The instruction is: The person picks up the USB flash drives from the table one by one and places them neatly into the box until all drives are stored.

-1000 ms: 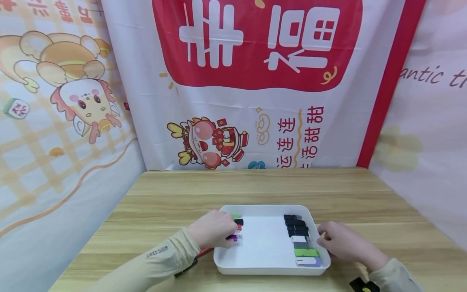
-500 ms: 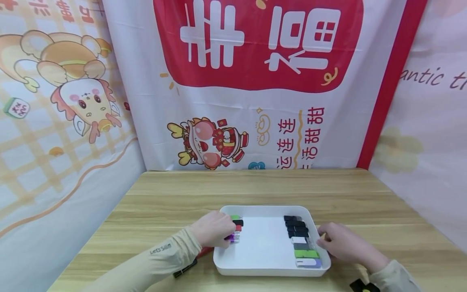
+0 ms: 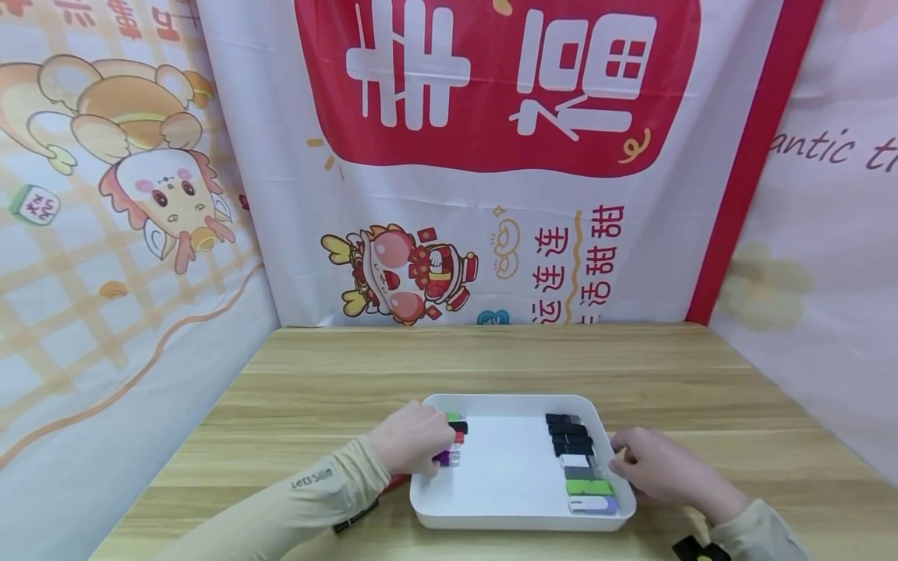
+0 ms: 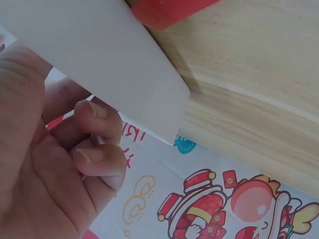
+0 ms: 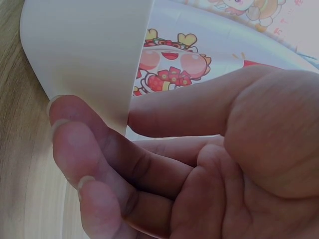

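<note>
Over the left wall of a white tray, my left hand reaches in with bent fingers. Its thumb and forefinger pinch a purple USB stick, partly covered by the hand. Above that stick lie red, black and green sticks. In the left wrist view the tray wall hides the fingertips at work. My right hand holds the tray's right wall, thumb at the rim and fingers along the outside.
Along the tray's right side runs a column of several USB sticks, among them black, green and white-purple ones. A red object and a black strap lie left of the tray. A printed cloth hangs behind the wooden table.
The purple stick has shifted slightly left toward the tray wall, and my left fingertips have drawn back with it. My right hand and the tray have stayed in place.
</note>
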Motion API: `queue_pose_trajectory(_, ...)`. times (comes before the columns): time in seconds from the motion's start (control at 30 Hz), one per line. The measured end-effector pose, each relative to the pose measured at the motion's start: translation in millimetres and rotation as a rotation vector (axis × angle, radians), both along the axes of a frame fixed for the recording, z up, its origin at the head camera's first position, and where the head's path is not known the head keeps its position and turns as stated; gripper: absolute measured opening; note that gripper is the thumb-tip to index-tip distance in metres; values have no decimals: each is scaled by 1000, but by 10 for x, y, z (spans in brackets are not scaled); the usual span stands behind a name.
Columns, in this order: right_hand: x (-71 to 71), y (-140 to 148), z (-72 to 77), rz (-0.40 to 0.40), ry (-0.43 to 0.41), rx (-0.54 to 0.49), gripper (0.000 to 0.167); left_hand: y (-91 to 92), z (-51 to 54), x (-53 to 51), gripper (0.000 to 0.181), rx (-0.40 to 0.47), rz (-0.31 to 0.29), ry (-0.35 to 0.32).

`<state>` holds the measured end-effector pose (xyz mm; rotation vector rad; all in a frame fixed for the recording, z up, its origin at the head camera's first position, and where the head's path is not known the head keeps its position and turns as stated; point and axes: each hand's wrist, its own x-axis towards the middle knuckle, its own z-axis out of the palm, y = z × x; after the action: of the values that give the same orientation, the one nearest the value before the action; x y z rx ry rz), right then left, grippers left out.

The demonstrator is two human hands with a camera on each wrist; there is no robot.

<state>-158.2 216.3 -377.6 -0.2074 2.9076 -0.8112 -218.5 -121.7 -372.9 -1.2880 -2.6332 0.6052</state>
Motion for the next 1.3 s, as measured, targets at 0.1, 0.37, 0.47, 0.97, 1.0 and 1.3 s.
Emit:
queue_pose_trajectory(0.1,7,0,-4,1,7,-3,17,14,-5,0,28,-16,13,10)
queue_pose_trajectory(0.37,11,-5,-5,-9,-5,0,17,-61,12,-1,26,98,-22,-6)
queue_pose_trajectory(0.47,8,-6,-1,-10,-9,0,17,-144,68,29,25,204,-61,-4)
queue_pose_trajectory(0.97,-7,-8,18,-6,-24,7,18,-699,507,376,22,437,253,-329)
queue_pose_trajectory(1.0,-7,-5,20,-2,-20,7,18,-719,522,387,21,441,269,-355)
queue_pose_trajectory(1.3,-17,13,17,21,-5,21,19,-820,572,368,18,449,281,-446)
